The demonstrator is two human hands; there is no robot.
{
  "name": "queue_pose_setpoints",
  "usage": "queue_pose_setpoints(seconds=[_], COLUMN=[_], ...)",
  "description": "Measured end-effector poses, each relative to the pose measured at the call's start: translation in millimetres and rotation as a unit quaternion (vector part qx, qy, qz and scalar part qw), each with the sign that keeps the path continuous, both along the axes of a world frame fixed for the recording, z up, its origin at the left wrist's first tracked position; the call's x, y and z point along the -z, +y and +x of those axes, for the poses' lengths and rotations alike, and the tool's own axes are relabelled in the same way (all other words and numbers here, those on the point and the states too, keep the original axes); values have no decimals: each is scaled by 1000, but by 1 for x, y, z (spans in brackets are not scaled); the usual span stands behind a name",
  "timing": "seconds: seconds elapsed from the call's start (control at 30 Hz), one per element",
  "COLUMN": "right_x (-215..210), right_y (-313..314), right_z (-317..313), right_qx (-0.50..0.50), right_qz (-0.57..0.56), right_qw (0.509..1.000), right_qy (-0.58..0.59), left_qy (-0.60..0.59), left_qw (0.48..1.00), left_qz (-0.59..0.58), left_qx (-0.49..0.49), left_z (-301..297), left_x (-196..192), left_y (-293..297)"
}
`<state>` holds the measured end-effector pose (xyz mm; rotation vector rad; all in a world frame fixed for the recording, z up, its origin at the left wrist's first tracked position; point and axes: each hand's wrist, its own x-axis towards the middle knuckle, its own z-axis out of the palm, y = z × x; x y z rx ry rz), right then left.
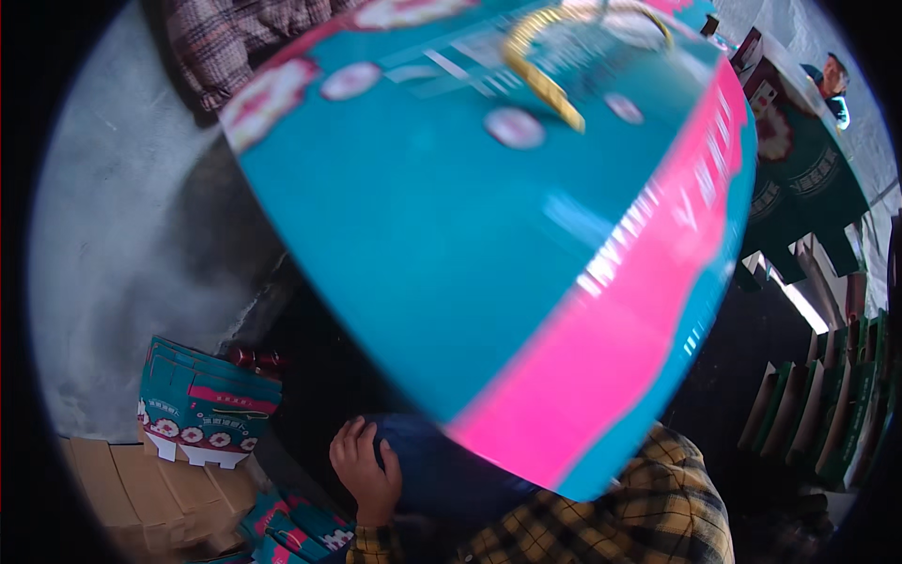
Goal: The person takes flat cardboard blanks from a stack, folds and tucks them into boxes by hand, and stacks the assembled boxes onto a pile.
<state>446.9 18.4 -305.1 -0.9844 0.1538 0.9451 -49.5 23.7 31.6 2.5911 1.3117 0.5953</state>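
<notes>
A large teal carton (423, 216) with a pink band and flower pictures fills the middle of the view, close and tilted, blurred in places. A gold rope handle (540, 85) arches from its upper part. My left hand (366, 470) lies below its lower left edge, against dark blue cloth (432, 461), thumb spread from the fingers and nothing held. My right arm, in a yellow and black plaid sleeve (672, 470), reaches up behind the carton. The carton hides my right hand, so its hold cannot be seen.
Teal flat cartons (207, 404) stand at lower left on brown cardboard boxes (141, 484), with more teal packages (291, 526) beside them. Green-edged cardboard pieces (822, 404) line the right side, below dark green cartons (803, 183). A plaid garment (225, 47) shows at top left; another person (832, 80) is far right.
</notes>
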Motion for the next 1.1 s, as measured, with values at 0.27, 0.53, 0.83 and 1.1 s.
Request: queue_pose_setpoints(seconds=[0.27, 0.53, 0.83, 1.1], right_x=[-74, -148, -167, 8], right_y=[-111, -163, -190, -369], right_z=[35, 86, 116, 47], right_qx=[23, 55, 92, 169], right_qz=[-43, -32, -8, -101], right_qw=[997, 991, 986, 980], right_qy=[-63, -117, -142, -3], left_qy=[8, 36, 39, 51], left_qw=[998, 995, 995, 994], left_qz=[52, 89, 94, 88], left_qx=[31, 35, 19, 31], left_z=[-17, -29, -37, -24], left_x=[-17, -24, -22, -32], left_y=[-23, -40, -58, -58])
